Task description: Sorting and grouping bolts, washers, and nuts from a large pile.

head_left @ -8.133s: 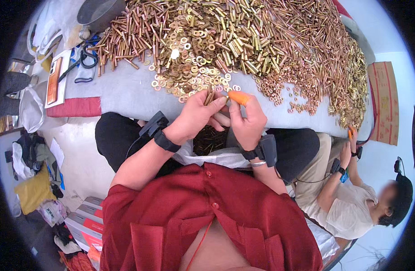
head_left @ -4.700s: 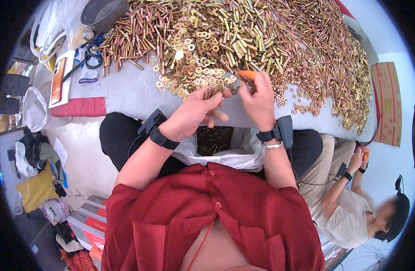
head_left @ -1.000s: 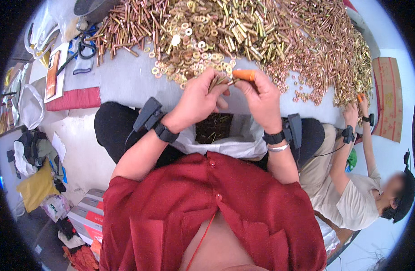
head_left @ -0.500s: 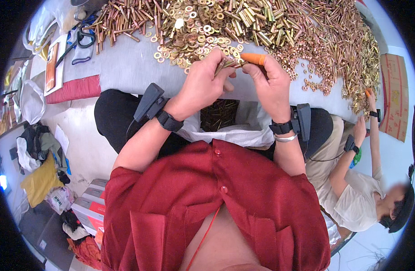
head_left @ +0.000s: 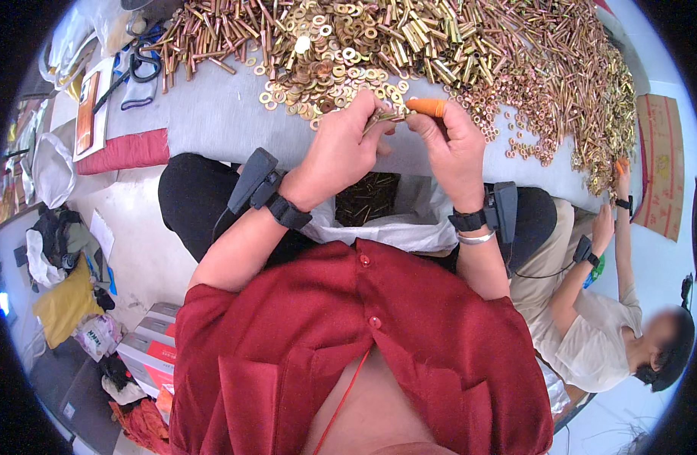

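Over the near edge of the table, my left hand (head_left: 337, 152) is closed around a few slim brass-coloured bolts (head_left: 380, 119) that stick out between thumb and fingers. My right hand (head_left: 456, 148) meets them from the other side, thumb and index finger pinched at their tips; what small part sits in that pinch is hidden. An orange finger cot (head_left: 426, 107) covers the right index finger. Just beyond my hands lie a heap of flat washers (head_left: 318, 91) and a pile of metal sleeves (head_left: 439, 57). Small nuts (head_left: 524, 144) are scattered to the right.
Between my knees, a white sack (head_left: 401, 236) holds dark metal pieces (head_left: 366, 201). Scissors (head_left: 142, 67) lie at the far left of the table (head_left: 212, 114). To the right, a co-worker (head_left: 598, 334) reaches into the heap's end, beside a cardboard sheet (head_left: 659, 167).
Both my hands have come slightly nearer to me, and the bolts in my left hand have tilted a little. The co-worker's hands have shifted slightly toward the table's near right end.
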A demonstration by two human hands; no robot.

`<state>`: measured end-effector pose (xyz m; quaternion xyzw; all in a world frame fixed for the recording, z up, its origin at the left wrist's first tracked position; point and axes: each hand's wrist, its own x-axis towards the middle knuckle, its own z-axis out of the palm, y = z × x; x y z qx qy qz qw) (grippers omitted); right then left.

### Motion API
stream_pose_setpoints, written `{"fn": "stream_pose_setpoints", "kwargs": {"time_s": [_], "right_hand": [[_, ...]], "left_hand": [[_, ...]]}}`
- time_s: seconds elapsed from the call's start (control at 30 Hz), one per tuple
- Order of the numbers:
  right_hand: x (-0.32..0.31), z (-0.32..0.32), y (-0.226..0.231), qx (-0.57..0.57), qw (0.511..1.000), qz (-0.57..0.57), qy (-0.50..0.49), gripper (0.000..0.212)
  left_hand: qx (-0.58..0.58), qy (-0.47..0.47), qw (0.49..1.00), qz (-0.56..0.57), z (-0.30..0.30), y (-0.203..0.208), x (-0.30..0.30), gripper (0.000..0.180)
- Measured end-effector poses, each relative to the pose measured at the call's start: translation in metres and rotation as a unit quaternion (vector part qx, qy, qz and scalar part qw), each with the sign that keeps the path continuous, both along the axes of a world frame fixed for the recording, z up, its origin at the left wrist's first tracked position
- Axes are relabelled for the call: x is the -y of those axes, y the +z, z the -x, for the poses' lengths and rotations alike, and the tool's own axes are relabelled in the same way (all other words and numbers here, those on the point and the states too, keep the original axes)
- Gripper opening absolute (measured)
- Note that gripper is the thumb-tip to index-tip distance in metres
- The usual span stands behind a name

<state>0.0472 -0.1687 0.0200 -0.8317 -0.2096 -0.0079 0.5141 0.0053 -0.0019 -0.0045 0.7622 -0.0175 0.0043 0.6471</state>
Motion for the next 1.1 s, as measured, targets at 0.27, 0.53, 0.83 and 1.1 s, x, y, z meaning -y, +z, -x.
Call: {"fn": "stream_pose_setpoints", "kwargs": {"time_s": [0.27, 0.53, 0.83, 1.1], "right_hand": [[0.002, -0.008, 0.004, 0.094, 0.981, 0.169, 0.002, 0.022], [-0.006, -0.006, -0.004, -0.053, 0.996, -0.068, 0.012, 0.024], [0.011, -0.004, -0.026, -0.308, 0.873, -0.373, 0.057, 0.074], [0.001, 0.002, -0.014, -0.306, 0.856, -0.408, 0.089, 0.072]], "left_hand": [[-0.046, 0.001, 0.998, 0.03, 0.001, 0.004, 0.004, 0.009], [-0.163, -0.023, 0.949, 0.268, -0.005, 0.002, -0.002, 0.014], [-0.148, -0.067, 0.919, 0.358, -0.003, 0.006, -0.005, 0.016], [-0.141, -0.065, 0.915, 0.372, -0.002, 0.004, -0.005, 0.018]]}}
